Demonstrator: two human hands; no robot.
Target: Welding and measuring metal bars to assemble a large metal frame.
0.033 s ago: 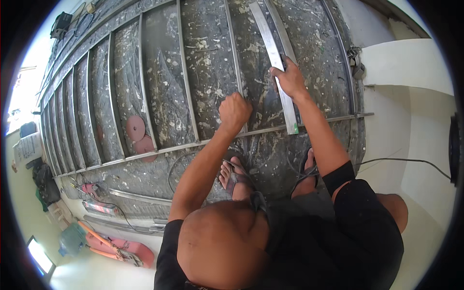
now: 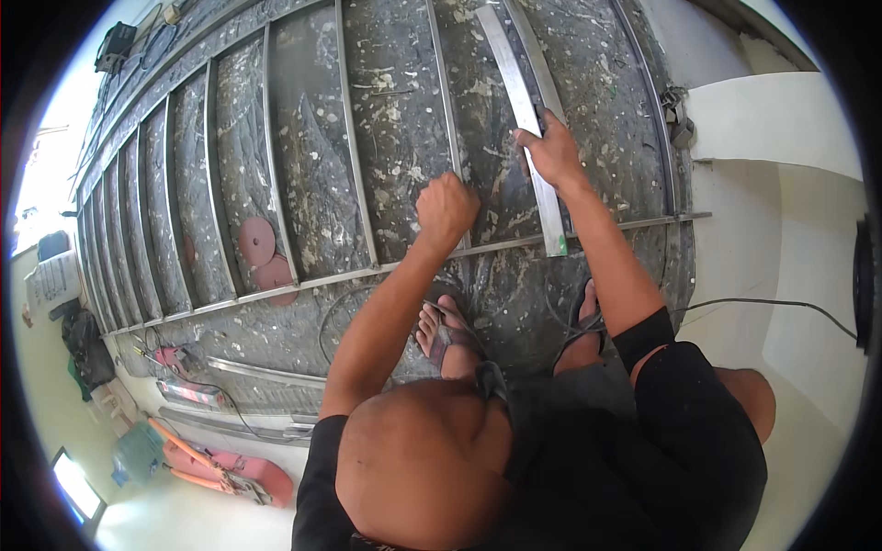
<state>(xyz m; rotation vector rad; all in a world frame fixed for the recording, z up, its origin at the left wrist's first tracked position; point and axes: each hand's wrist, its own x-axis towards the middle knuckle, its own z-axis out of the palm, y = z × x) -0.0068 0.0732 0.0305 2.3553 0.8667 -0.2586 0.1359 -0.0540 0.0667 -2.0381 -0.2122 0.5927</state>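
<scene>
My right hand (image 2: pixel 554 158) grips a bright, flat-faced metal bar (image 2: pixel 508 66), thumb on one side and fingers on the other. The bar's near end has a green mark and reaches the frame's near rail. Just to its right lies a second, duller bar (image 2: pixel 536 50), partly behind my hand. My left hand (image 2: pixel 447 213) is closed in a fist over a thin crossbar (image 2: pixel 441 78) of the ladder-like metal frame (image 2: pixel 358 156); its fingertips are hidden underneath. The frame lies flat on the paint-spattered floor, with several crossbars running away from me.
Reddish-brown discs (image 2: pixel 257 241) lie by the frame at left. My sandalled foot (image 2: pixel 448 340) stands near the near rail. A black cable (image 2: pixel 772 301) crosses at right, before a white wall. Lower left are loose metal strips (image 2: pixel 266 372) and a red object with orange handles (image 2: pixel 243 473).
</scene>
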